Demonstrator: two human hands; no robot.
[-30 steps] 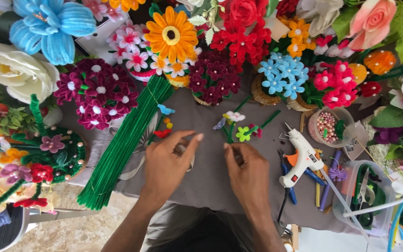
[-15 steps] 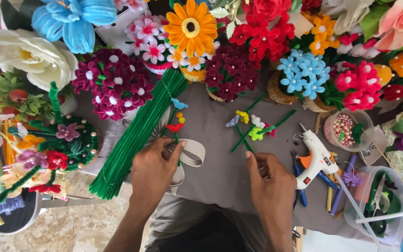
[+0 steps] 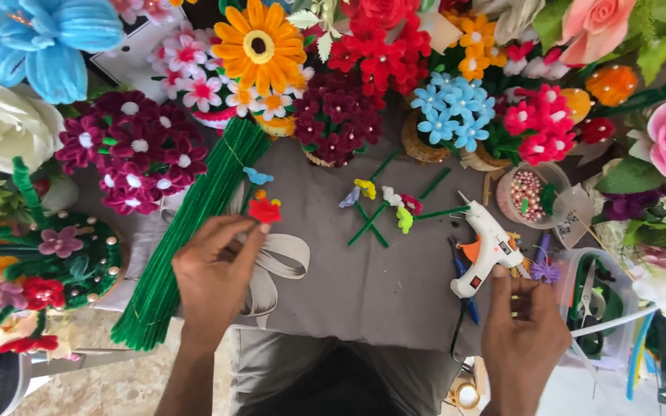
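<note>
Head view: left hand (image 3: 213, 266) pinching a small red fuzzy flower (image 3: 264, 209) at the fingertips, beside a bundle of green stems (image 3: 186, 239) on the grey surface (image 3: 371, 285). Right hand (image 3: 524, 327) curled loosely, touching a white glue gun (image 3: 487, 250); palm hidden, hold unclear.

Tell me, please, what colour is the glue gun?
White glue gun with an orange trigger, in the head view.

blue flower (image 3: 44, 42) cropped, bowl beads (image 3: 527, 192) indistinct
</note>
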